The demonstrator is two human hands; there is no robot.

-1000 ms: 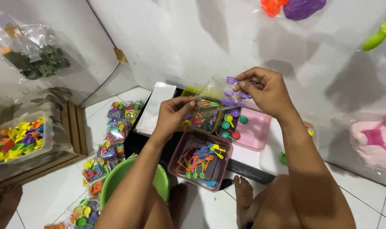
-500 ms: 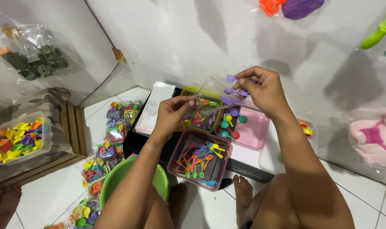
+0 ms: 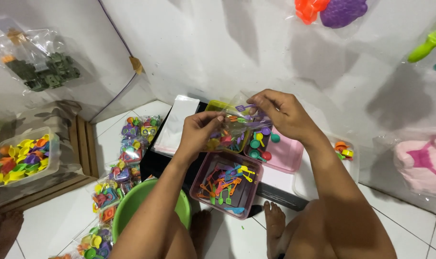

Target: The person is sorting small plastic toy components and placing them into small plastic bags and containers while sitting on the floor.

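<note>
My left hand [image 3: 199,132] pinches the near edge of a small clear plastic bag [image 3: 233,125] that holds colourful toy pieces. My right hand [image 3: 278,112] grips purple toy utensils [image 3: 249,110] and pushes them into the bag's open mouth. Both hands hover above three trays: a mauve tray [image 3: 201,191] with toy spatulas and forks, a pink tray [image 3: 290,153] with toy spoons, and a yellow tray [image 3: 212,104] mostly hidden behind the bag.
A stack of flat clear bags [image 3: 175,122] lies on a black box [image 3: 153,160]. Filled toy bags [image 3: 124,163] line the white tiled floor at left. A green basin [image 3: 131,204] sits by my knee. A clear tub of toys [image 3: 21,156] rests on a wooden crate.
My right hand has moved down and left, bringing the purple utensils from above the bag into its mouth. The left hand has kept its hold on the bag.
</note>
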